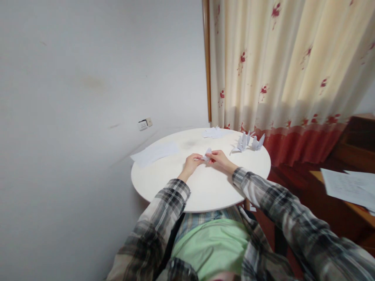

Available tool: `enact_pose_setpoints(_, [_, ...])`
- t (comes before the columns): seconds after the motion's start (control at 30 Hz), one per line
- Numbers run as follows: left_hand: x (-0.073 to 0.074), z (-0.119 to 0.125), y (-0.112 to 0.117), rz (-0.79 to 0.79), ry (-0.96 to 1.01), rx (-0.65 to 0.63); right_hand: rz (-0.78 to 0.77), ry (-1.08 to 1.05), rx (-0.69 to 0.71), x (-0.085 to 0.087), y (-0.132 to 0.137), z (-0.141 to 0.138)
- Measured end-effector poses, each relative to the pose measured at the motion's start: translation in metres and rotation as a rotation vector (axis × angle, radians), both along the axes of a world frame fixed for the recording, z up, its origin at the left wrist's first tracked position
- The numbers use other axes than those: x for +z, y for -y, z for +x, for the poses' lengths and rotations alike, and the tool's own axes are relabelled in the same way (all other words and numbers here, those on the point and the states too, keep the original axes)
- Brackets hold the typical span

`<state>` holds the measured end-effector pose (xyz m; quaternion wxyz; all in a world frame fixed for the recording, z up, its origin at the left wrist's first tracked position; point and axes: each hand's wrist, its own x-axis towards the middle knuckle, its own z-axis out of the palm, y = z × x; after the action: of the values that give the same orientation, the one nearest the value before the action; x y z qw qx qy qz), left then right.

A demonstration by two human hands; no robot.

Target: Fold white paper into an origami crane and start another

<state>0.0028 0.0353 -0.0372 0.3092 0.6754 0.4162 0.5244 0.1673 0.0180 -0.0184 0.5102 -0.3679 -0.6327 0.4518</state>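
Above the middle of a round white table (pixel 164 187), both my hands hold one small folded white paper (pixel 207 153). My left hand (pixel 191 164) pinches its left side between thumb and fingers. On the other side, my right hand (pixel 218 157) grips it with the fingers closed. My fingers cover part of the paper, so its exact shape is hard to make out. Several folded paper cranes (pixel 241 142) stand to the right of my right hand, near the table's far right edge.
White paper sheets (pixel 155 153) lie at the table's left edge, with more paper pieces (pixel 215 132) at the back. A wall with a socket (pixel 142 125) borders the left; a flowered curtain (pixel 263 70) hangs behind. Written sheets (pixel 345 185) rest on wooden furniture at right.
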Motion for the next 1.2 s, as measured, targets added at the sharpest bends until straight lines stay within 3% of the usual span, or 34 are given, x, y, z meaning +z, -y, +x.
enact_pose_setpoints(0.27, [0.002, 0.001, 0.003, -0.068, -0.080, -0.033, 0.038, 0.012, -0.099, -0.002, -0.003, 0.000])
enact_pose_setpoints(0.63, [0.001, 0.002, -0.004, -0.159, 0.130, -0.108, 0.074, 0.036, -0.181, -0.004, -0.010, -0.001])
enact_pose_setpoints(1.0, [0.000, 0.000, -0.007, -0.097, 0.118, 0.003, 0.169, 0.133, -0.266, -0.007, -0.011, 0.001])
enact_pose_setpoints(1.2, [0.001, 0.002, -0.008, -0.098, 0.165, -0.018, 0.155, 0.158, -0.277, -0.003, -0.008, 0.000])
